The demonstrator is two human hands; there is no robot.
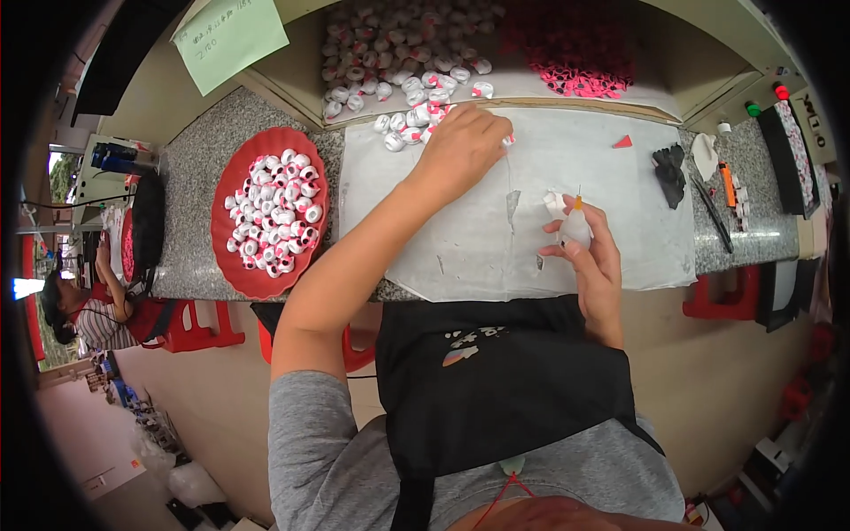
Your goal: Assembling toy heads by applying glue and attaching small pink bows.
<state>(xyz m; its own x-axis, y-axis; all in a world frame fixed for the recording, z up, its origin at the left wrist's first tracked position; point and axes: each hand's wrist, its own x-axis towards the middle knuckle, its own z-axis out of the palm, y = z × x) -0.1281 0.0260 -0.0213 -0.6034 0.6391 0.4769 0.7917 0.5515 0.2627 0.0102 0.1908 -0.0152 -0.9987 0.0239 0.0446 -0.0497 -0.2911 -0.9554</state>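
Note:
My left hand point(465, 149) is over the far edge of the white paper sheet point(460, 239), fingers curled in, with a small white-and-pink piece point(508, 140) showing at the fingertips. Beside it lies a loose group of white rounded pieces point(405, 133), some with pink parts. Nearer to me at the right, my right hand point(595, 252) grips a small squeeze bottle point(575, 228) with an orange collar and a thin needle pointing up. Against the bottle, by the fingers, is a white piece point(554, 203); whether the fingers hold it I cannot tell.
A red scalloped tray point(223, 248) full of white, pink and black pieces stands left. White pieces point(381, 44) and pink pieces point(584, 80) fill the shelf behind. Right are a pink scrap point(623, 142), black crumpled material point(669, 175) and a pen point(713, 217). Another person point(97, 310) sits far left.

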